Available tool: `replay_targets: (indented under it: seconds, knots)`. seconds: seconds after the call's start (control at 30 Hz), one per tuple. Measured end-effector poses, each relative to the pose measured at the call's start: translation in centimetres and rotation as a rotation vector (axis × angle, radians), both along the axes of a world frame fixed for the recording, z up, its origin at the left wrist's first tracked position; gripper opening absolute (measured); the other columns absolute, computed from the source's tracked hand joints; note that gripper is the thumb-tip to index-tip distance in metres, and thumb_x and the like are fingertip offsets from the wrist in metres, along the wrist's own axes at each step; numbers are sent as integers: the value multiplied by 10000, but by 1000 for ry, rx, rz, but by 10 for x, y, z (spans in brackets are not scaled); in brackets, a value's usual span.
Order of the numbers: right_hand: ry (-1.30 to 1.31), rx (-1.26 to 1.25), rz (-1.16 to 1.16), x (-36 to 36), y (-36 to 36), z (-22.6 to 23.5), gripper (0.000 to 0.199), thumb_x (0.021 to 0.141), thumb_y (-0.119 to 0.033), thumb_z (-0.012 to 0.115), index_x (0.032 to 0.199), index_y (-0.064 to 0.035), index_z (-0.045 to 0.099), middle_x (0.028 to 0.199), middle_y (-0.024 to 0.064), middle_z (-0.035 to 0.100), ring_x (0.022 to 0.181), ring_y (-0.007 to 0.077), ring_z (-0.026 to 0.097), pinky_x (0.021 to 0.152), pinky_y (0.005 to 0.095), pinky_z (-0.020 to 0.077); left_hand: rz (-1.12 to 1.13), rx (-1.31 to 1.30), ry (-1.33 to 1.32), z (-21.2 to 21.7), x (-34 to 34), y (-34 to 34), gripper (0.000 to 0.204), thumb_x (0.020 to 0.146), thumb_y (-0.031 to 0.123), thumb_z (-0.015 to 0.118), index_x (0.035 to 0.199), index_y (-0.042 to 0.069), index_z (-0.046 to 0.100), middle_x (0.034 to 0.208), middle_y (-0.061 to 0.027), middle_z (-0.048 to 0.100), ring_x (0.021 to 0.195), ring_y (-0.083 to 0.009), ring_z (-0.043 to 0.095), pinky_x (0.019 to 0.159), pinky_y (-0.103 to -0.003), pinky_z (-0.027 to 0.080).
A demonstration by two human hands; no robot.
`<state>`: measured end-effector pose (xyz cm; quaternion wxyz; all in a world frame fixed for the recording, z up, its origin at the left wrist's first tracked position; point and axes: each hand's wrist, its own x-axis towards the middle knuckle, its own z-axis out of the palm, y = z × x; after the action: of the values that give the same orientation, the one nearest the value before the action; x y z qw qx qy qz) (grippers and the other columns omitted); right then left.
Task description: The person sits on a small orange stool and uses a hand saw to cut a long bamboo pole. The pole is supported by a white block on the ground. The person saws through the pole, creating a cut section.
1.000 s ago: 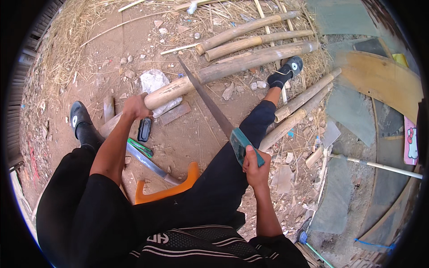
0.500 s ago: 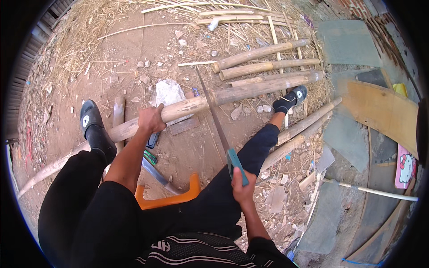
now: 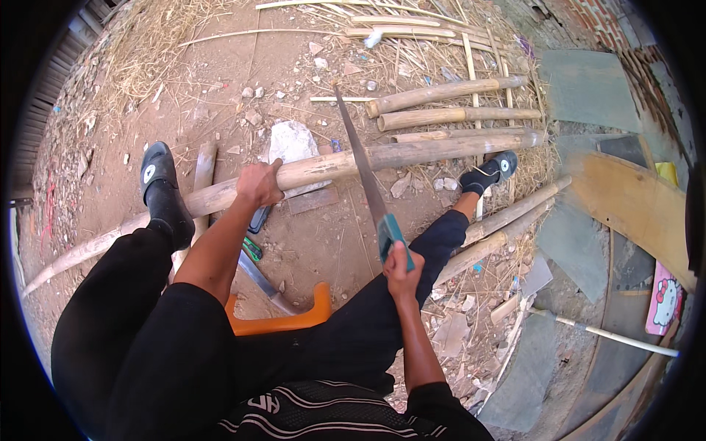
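Observation:
A long bamboo pole (image 3: pixel 426 152) runs from the lower left to the upper right, beneath my left leg and beside my right foot. My left hand (image 3: pixel 259 184) is closed round it, left of its middle. In my right hand (image 3: pixel 403 272) is the green-blue handle of a hand saw (image 3: pixel 365 170). Its long blade lies across the pole, to the right of my left hand, with the tip beyond the far side. Whether the teeth have cut in, I cannot tell. A white rock (image 3: pixel 293 141) sits just behind the pole, partly hidden by it.
Cut bamboo lengths (image 3: pixel 448 94) lie at the upper right, and more bamboo pieces (image 3: pixel 507 220) lie beyond my right leg. A machete (image 3: pixel 259 278) and an orange stool (image 3: pixel 320 312) are between my legs. Flat boards (image 3: pixel 625 195) cover the right side. Split strips (image 3: pixel 397 22) lie far off.
The saw has slid forward across the pole, its handle now nearer the bamboo and its tip farther past it. My left hand keeps its hold. The whole view has shifted slightly.

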<state>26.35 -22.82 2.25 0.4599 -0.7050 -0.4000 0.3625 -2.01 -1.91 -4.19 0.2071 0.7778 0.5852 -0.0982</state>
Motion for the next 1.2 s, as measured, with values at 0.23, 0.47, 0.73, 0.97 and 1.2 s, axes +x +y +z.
replay_targets:
  seconds: [0.23, 0.47, 0.73, 0.97, 1.2]
  knots:
    - [6, 13, 56, -15, -60, 55, 576, 1038, -368, 478, 543, -86, 394, 463, 4, 396, 393, 100, 389, 392, 269, 293, -12, -43, 0, 14, -26, 18, 586, 607, 302, 745, 1161, 140, 641, 910, -192, 724, 873, -360, 708, 772, -451, 565]
    - [-127, -15, 22, -26, -12, 40, 568, 1031, -353, 492, 552, -53, 430, 465, 13, 408, 402, 101, 392, 412, 272, 306, -64, -215, -39, 20, -28, 31, 693, 548, 387, 806, 1198, 183, 681, 1001, -139, 739, 962, -328, 702, 830, -407, 557]
    - [16, -119, -12, -37, -10, 34, 523, 1004, -322, 561, 576, -27, 502, 486, -1, 447, 441, 88, 417, 446, 303, 321, -52, -216, -3, 12, -24, 23, 636, 560, 379, 808, 1150, 171, 694, 978, -142, 739, 951, -324, 706, 831, -417, 567]
    - [91, -63, 44, -58, -68, 86, 501, 1008, -291, 516, 595, -8, 530, 473, 11, 438, 423, 95, 441, 446, 316, 328, -56, -138, -25, 36, -68, 57, 641, 547, 372, 794, 1128, 122, 686, 928, -170, 733, 902, -332, 711, 803, -425, 566]
    - [-64, -32, 81, -59, -22, 26, 533, 1035, -330, 494, 572, -71, 439, 475, -14, 398, 419, 83, 391, 430, 263, 293, -71, -165, -39, 1, -71, 43, 669, 532, 383, 794, 1152, 151, 696, 929, -167, 734, 912, -334, 709, 819, -422, 562]
